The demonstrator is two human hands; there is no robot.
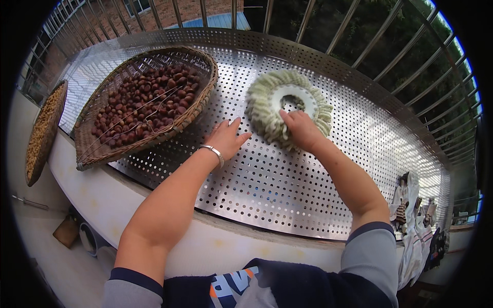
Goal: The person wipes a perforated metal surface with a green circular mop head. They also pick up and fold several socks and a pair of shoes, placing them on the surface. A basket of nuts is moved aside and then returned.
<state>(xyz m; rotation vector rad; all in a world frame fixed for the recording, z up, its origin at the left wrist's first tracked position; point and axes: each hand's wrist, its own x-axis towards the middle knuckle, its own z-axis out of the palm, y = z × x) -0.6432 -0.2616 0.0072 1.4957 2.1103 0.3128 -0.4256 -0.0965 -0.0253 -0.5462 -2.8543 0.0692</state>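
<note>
A round mop head (288, 107) with pale green yarn strands and a white plastic ring (275, 96) lies on a perforated metal sheet (265, 181). At the ring's near edge, my right hand (303, 129) grips the mop head, its thumb by the centre hole; the other fingers are partly hidden. Just left of the strands, my left hand (227, 139) hovers over or rests on the sheet, fingers spread and holding nothing. A woven bamboo basket (90, 140) filled with chestnuts (148, 102) sits to its left, with thin bent wires (146, 115) lying across the nuts.
Metal railing bars (342, 29) rise behind the sheet. A flat basket of small yellow beans or grains (44, 133) leans at the far left. White gloves or socks (414, 235) lie over the sheet's right end. A pale ledge (215, 238) runs along the front.
</note>
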